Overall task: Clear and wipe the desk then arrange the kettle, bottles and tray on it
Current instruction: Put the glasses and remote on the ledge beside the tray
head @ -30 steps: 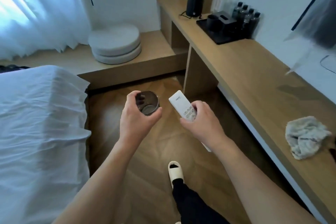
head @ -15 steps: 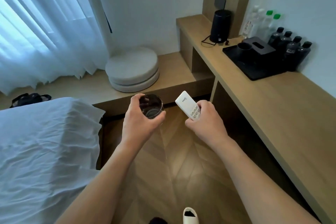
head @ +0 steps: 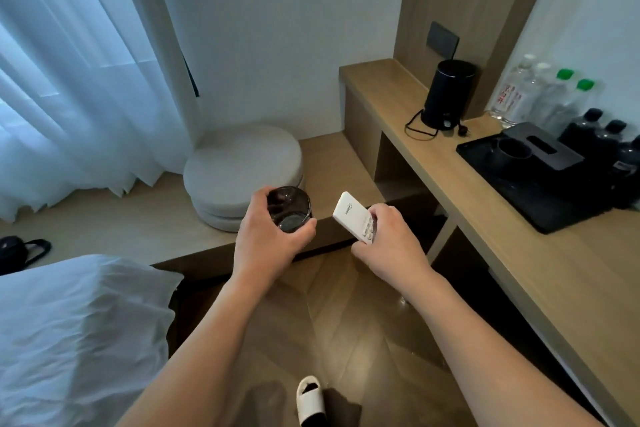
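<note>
My left hand (head: 268, 243) grips a dark glass tumbler (head: 290, 210) over the floor. A white remote control (head: 353, 218) is held in my right hand (head: 388, 246), just right of the glass. On the wooden desk (head: 519, 263) along the right wall stand a black kettle (head: 446, 95) with its cord, a black tray (head: 526, 180) carrying a dark cup (head: 512, 152) and a black tissue box (head: 543, 146), clear bottles (head: 540, 97) with green and white caps, and dark bottles (head: 609, 142) at the right edge. Both hands are left of the desk, apart from it.
A white bed (head: 76, 340) fills the lower left. Two stacked round grey cushions (head: 242, 170) sit on a low wooden platform (head: 138, 229) under white curtains (head: 69, 80). A dark bag (head: 20, 251) lies at the left. My slippered foot (head: 311, 399) stands on the wooden floor.
The view has swung left and up and moved closer to the kettle end of the desk; the cloth on the desk has left the view. Both hands keep their objects.
</note>
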Demonstrator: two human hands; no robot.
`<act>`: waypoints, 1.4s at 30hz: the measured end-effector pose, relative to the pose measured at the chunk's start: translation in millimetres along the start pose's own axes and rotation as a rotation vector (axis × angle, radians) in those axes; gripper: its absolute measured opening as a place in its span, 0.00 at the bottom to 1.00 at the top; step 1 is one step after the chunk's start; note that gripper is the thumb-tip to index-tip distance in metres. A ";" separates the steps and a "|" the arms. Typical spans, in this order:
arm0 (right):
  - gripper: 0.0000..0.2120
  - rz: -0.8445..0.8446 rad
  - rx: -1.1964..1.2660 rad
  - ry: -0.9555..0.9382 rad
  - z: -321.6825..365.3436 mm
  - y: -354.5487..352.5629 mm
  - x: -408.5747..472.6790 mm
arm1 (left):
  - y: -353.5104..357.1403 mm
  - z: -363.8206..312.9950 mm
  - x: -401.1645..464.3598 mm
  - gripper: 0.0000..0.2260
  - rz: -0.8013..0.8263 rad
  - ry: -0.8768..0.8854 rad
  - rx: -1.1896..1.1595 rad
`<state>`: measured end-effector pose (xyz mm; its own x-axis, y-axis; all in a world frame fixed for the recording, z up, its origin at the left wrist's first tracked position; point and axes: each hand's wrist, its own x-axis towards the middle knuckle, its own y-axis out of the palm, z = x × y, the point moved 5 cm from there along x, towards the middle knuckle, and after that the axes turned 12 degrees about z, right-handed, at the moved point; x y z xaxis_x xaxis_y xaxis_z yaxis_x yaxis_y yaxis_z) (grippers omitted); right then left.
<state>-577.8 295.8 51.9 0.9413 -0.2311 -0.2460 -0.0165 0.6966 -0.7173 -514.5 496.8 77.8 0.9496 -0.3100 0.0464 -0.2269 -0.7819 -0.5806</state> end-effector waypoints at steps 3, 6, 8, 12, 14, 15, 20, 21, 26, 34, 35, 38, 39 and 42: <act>0.26 -0.011 0.017 0.017 24.1 -5.8 51.2 | -16.5 5.9 61.8 0.29 -0.001 0.000 -0.019; 0.26 -0.028 0.043 0.028 34.6 -12.9 93.9 | -22.3 9.6 113.9 0.29 0.028 0.015 -0.054; 0.26 -0.024 0.055 0.055 31.0 -16.7 119.1 | -20.0 10.4 144.6 0.28 0.054 0.016 -0.044; 0.26 -0.060 0.074 0.093 20.5 -35.6 181.2 | -6.3 15.2 217.5 0.28 0.107 0.021 -0.060; 0.25 -0.069 0.065 0.101 12.3 -45.3 217.3 | 4.1 14.3 256.6 0.28 0.132 0.030 -0.050; 0.25 -0.074 0.062 0.111 6.5 -50.2 235.3 | 10.6 13.2 275.1 0.28 0.144 0.035 -0.042; 0.26 -0.087 0.100 0.160 -17.3 -82.6 328.6 | 43.8 -4.9 366.2 0.30 0.223 0.054 0.000; 0.26 -0.090 0.115 0.166 -19.7 -87.8 342.6 | 49.4 -9.1 382.8 0.31 0.245 0.061 0.015; 0.25 -0.095 0.176 0.227 -42.1 -112.1 390.0 | 77.9 -30.1 451.8 0.32 0.330 0.091 0.040; 0.24 -0.106 0.218 0.511 -120.7 -155.1 397.8 | 161.6 -89.3 522.6 0.33 0.644 0.235 0.087; 0.23 -0.102 0.219 0.546 -127.2 -161.3 395.6 | 172.6 -101.3 528.4 0.34 0.696 0.268 0.090; 0.23 -0.084 0.176 0.639 -144.7 -185.2 387.6 | 205.3 -144.5 541.3 0.33 0.843 0.390 0.077; 0.24 -0.077 0.159 0.666 -150.1 -194.0 384.4 | 215.3 -159.0 543.4 0.33 0.890 0.431 0.069; 0.28 -0.088 0.131 0.761 -166.9 -220.0 372.4 | 246.4 -198.7 545.7 0.33 1.032 0.547 0.072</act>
<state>-279.8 -56.8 9.3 0.4462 -0.6589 -0.6056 0.1322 0.7178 -0.6836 -95.2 27.5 121.6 0.0979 -0.9852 -0.1405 -0.8065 0.0041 -0.5912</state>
